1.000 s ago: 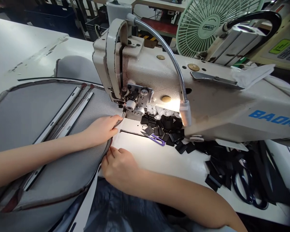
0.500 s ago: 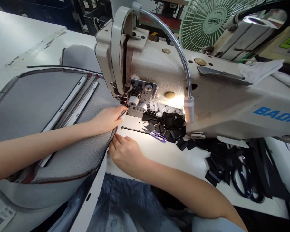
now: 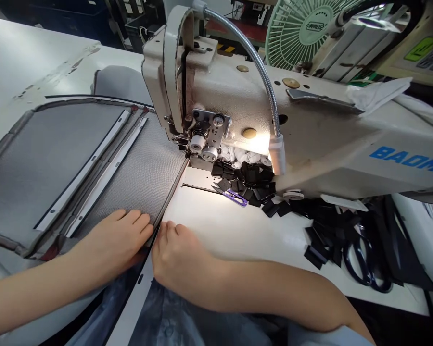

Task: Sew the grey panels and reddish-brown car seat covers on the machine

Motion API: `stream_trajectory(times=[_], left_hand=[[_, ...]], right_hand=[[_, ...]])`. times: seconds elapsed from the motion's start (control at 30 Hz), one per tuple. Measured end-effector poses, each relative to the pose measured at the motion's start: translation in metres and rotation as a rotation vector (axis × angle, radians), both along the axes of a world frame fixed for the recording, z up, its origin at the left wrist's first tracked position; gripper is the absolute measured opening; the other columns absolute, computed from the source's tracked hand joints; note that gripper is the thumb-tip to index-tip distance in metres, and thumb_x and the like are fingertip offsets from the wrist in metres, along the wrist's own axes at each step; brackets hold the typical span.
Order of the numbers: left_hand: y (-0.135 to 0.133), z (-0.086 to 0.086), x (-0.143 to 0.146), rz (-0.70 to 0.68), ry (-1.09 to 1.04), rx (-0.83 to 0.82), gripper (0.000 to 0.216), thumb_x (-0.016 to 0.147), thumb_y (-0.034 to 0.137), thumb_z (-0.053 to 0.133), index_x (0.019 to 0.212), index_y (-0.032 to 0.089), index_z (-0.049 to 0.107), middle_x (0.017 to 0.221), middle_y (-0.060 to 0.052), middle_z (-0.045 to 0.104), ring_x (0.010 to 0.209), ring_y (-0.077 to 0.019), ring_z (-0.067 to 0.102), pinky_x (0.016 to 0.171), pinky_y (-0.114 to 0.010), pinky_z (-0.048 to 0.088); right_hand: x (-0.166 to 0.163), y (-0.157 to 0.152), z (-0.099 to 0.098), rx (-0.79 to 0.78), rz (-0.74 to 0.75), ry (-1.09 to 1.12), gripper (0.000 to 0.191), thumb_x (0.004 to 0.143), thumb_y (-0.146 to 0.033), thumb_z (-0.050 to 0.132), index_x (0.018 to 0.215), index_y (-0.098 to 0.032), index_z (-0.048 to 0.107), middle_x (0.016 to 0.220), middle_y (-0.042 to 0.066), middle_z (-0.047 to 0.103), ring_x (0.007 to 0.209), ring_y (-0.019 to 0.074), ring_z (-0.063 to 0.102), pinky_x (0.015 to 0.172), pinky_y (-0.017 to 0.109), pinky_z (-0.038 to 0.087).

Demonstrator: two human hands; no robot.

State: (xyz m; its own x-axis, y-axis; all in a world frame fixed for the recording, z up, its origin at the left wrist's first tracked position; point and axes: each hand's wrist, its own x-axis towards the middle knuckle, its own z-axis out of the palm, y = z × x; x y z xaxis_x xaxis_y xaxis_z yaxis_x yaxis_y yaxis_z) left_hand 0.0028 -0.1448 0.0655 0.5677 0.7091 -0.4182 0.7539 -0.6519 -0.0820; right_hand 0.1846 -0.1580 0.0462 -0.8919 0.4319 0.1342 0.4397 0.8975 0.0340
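A grey mesh fabric panel (image 3: 137, 168) with dark bound edges lies left of the sewing machine (image 3: 216, 96), its right edge running up under the presser foot area. My left hand (image 3: 124, 235) grips the panel's near right edge, fingers on top and the thumb hidden. Close beside it, my right hand (image 3: 182, 264) is closed at the same edge, pinching a white slotted strip (image 3: 130, 302) that hangs down toward my lap. Where the strip meets the panel is partly hidden by my fingers. Two similar white strips (image 3: 111, 173) run across the panel.
Purple thread snips (image 3: 236, 197) lie beside a heap of black fabric pieces (image 3: 254, 178) under the machine arm. Dark-handled scissors (image 3: 364, 269) rest among more black pieces at right. A lit gooseneck lamp (image 3: 277, 149) hangs down; a green fan (image 3: 306, 29) stands behind.
My left hand has moved from near the needle down toward me along the panel edge. My right hand has come slightly nearer me along the strip. The panel edge now lies straighter.
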Motion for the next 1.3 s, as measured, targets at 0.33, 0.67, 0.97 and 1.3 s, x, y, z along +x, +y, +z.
stream_trajectory(times=[0.33, 0.67, 0.97, 1.3], left_hand=[[0.009, 0.018, -0.018, -0.024, -0.583, -0.016, 0.022, 0.094, 0.022, 0.049, 0.080, 0.023, 0.066, 0.146, -0.002, 0.055, 0.132, -0.0262, 0.046, 0.103, -0.040, 0.045], [0.009, -0.008, -0.020, -0.006, -0.600, -0.162, 0.021, 0.094, 0.017, 0.047, 0.080, 0.022, 0.061, 0.146, -0.002, 0.058, 0.139, -0.0237, 0.042, 0.108, -0.037, 0.047], [0.036, -0.016, -0.012, -0.022, -0.614, -0.122, 0.025, 0.096, 0.020, 0.045, 0.073, 0.020, 0.055, 0.147, -0.003, 0.057, 0.135, -0.0244, 0.044, 0.107, -0.039, 0.046], [0.071, -0.017, -0.001, -0.022, -0.628, -0.121, 0.026, 0.095, 0.020, 0.045, 0.071, 0.020, 0.054, 0.143, -0.003, 0.060, 0.132, -0.0247, 0.048, 0.102, -0.038, 0.049]], right_hand=[[-0.006, -0.019, -0.013, -0.026, 0.104, 0.195, 0.016, 0.088, -0.009, 0.052, 0.088, -0.005, 0.068, 0.087, 0.021, 0.073, 0.072, 0.0259, 0.064, 0.059, 0.037, 0.038], [-0.006, -0.023, -0.014, 0.052, 0.003, 0.332, 0.015, 0.080, -0.010, 0.051, 0.079, -0.007, 0.066, 0.076, 0.021, 0.072, 0.060, 0.0263, 0.061, 0.054, 0.036, 0.035], [-0.006, -0.003, -0.014, -0.006, -0.034, 0.228, 0.010, 0.084, -0.012, 0.052, 0.080, -0.012, 0.061, 0.076, 0.017, 0.070, 0.058, 0.0220, 0.057, 0.052, 0.034, 0.031], [-0.003, 0.031, -0.017, -0.028, -0.052, 0.190, 0.012, 0.085, -0.007, 0.050, 0.080, -0.013, 0.060, 0.072, 0.011, 0.066, 0.060, 0.0198, 0.055, 0.051, 0.033, 0.028]])
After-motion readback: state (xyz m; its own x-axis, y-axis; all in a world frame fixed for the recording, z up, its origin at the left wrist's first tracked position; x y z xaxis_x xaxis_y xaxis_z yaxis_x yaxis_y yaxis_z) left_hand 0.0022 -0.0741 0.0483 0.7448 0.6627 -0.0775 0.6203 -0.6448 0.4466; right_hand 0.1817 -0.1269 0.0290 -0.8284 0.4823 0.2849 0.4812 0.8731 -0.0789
